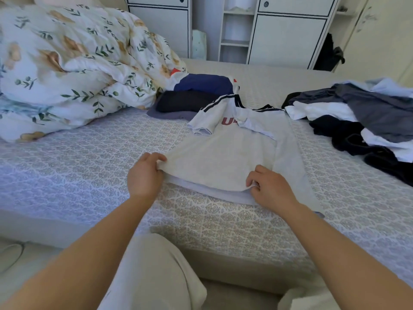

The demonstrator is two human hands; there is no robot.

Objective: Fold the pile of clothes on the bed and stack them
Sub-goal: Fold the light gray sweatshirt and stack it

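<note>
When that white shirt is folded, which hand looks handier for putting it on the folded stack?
Probably the left hand. The folded stack lies beyond the shirt on its left side, nearer that hand. The right hand pinches the hem on the far side from the stack, toward the unfolded pile.

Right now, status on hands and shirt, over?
Left hand and right hand pinch the white shirt at its near hem. Sleeves folded in. Unfolded pile right, folded stack behind. Nothing blocking.
</note>
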